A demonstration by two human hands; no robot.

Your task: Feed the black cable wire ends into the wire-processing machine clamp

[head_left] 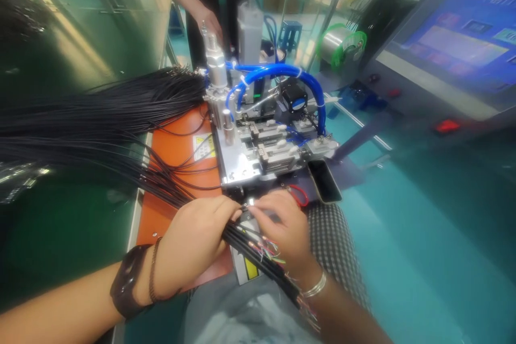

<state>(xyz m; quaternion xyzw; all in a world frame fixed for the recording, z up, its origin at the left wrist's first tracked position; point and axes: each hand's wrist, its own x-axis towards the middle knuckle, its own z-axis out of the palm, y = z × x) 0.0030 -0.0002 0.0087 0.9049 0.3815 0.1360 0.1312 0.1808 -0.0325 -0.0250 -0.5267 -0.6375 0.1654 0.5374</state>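
Black cables (258, 258) with stripped ends and thin coloured wires run under my left hand (201, 236), whose fingers are wrapped round the bundle. Its thumb and forefinger meet close to the fingertips of my right hand (284, 226). My right hand is closed in a pinch at the front edge of the metal machine (242, 164); what lies between its fingertips is too small to make out. The loose coloured wire ends hang just below my right palm.
Many long black cables (161, 97) stretch left over the orange plate (183, 145). A phone (324, 181) lies right of the machine. Blue hoses (298, 71) arch above it. A screen (463, 37) stands at the right, and a person's hand (209, 21) is behind the machine.
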